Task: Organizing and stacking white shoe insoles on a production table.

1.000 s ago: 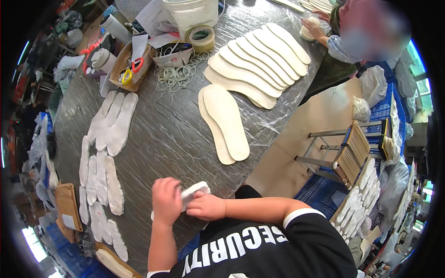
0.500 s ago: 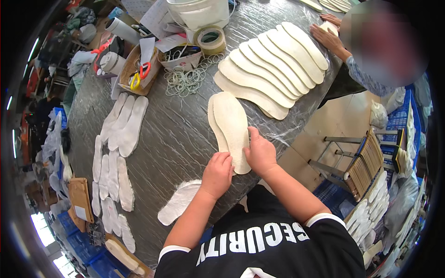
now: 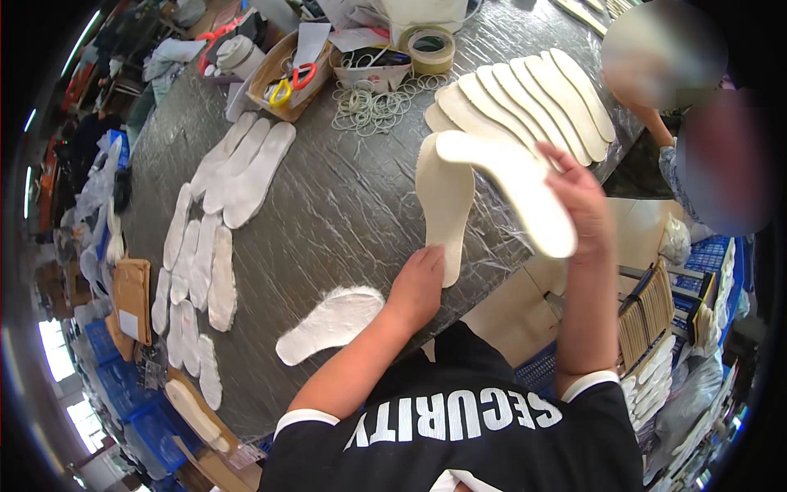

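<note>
My right hand [image 3: 584, 201] is closed on a cream insole [image 3: 525, 189], lifted off the table and tilted, slightly blurred. Its toe end crosses over a second cream insole [image 3: 443, 201] that lies flat. At the heel of that flat insole, my left hand [image 3: 420, 283] has its fingers together, gripping the left edge. Beyond both hands lies a fanned row of cream insoles [image 3: 537, 102], partly covered by the lifted one. A white fleecy insole [image 3: 336, 320] rests beside my left forearm.
White insoles [image 3: 250, 168] lie in overlapping groups on the left of the dark plastic-covered table [image 3: 336, 197]. Farther back are rubber bands [image 3: 373, 107], a tape roll [image 3: 430, 51] and scissors [image 3: 291, 84] in a box. A co-worker's arm [image 3: 656, 127] is at the far right, near a stool [image 3: 643, 307].
My right hand has raised the upper insole off the lower one and swung it to the right. My left hand stays at the lower insole's heel. The view has shifted.
</note>
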`<state>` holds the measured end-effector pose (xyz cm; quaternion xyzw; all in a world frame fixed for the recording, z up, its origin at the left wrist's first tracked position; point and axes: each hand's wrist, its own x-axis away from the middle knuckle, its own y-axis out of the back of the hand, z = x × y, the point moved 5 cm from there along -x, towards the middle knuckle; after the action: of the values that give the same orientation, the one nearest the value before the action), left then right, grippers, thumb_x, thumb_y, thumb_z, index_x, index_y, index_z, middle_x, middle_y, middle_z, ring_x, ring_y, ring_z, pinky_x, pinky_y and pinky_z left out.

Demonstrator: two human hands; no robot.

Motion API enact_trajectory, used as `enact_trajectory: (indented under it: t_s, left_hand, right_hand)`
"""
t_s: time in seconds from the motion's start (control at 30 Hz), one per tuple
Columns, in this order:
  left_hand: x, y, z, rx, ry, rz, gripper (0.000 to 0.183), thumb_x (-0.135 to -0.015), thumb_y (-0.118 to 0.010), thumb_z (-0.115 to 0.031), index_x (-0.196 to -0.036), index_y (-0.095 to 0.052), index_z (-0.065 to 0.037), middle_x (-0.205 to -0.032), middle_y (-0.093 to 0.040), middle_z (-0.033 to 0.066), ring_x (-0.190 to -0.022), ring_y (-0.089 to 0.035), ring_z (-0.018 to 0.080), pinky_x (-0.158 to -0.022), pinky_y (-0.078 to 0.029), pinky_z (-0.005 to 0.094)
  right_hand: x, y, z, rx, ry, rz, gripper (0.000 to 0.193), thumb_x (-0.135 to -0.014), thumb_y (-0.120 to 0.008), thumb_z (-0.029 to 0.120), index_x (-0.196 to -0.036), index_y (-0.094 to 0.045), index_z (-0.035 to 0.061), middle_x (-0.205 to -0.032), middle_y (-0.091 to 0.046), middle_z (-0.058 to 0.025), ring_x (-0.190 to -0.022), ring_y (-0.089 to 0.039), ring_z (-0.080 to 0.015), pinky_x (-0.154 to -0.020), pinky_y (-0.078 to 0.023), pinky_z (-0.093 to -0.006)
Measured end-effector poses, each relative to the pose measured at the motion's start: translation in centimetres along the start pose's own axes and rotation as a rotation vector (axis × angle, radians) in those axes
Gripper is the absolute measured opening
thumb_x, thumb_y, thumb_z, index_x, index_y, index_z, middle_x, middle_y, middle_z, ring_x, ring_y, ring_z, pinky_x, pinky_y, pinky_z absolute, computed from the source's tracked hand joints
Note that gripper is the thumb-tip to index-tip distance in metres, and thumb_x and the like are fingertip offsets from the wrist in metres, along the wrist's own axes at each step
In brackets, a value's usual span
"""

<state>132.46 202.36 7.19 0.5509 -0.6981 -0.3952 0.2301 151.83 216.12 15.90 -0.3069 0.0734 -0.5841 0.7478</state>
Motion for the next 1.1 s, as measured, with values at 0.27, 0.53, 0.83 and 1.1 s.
enact_trajectory:
  t_s: [0.27,0.53,0.83,1.1]
  left_hand:
    - [-2.4,1.2,6.0,0.227,0.341,-0.094,0.005,-0.075,-0.070,-0.003,-0.078,-0.067,-0.003,-0.092,-0.066,0.0116,-0.082,-0.063,0.0269,-0.071,-0.049,0.0344]
    - [3.9,5.7,3.4,1.752,0.157,0.128,0.104,-0.077,-0.055,-0.076,-0.140,-0.037,0.005,-0.136,-0.049,0.0218,-0.127,-0.049,0.0313,-0.105,-0.042,0.0465]
    - [17.1,15.9,6.1,1.358,0.608,-0.275,0.099,-0.066,-0.075,-0.068,-0.126,-0.042,0.004,-0.107,-0.053,0.0102,-0.098,-0.058,0.0207,-0.087,-0.050,0.0341]
    - [18.0,15.6,7.5,0.021,0.400,0.097,0.079,-0.046,-0.091,-0.032,-0.111,-0.053,-0.007,-0.120,-0.051,0.0164,-0.107,-0.052,0.0378,-0.089,-0.047,0.0435]
  right_hand:
    - [7.6,-6.3,0.1,-0.284,0.358,0.081,0.059,-0.089,-0.060,0.002,-0.141,-0.034,0.0072,-0.094,-0.056,-0.0099,-0.069,-0.050,-0.0124,-0.056,-0.041,-0.0213]
    - [11.3,-10.7,-17.3,-0.291,-0.074,0.187,0.057,-0.081,-0.053,-0.013,-0.130,-0.036,0.0126,-0.138,-0.042,-0.0079,-0.123,-0.049,-0.0207,-0.101,-0.043,-0.0364]
    - [14.1,-11.8,-24.5,0.278,-0.371,0.001,0.019,-0.097,-0.049,0.009,-0.113,-0.040,0.0037,-0.077,-0.061,-0.0061,-0.058,-0.057,-0.0112,-0.054,-0.048,-0.0253]
    - [13.7,-10.5,-26.4,0.288,-0.535,-0.003,0.047,-0.098,-0.042,0.007,-0.143,-0.032,0.0017,-0.078,-0.061,-0.0064,-0.055,-0.058,-0.0104,-0.051,-0.047,-0.0241]
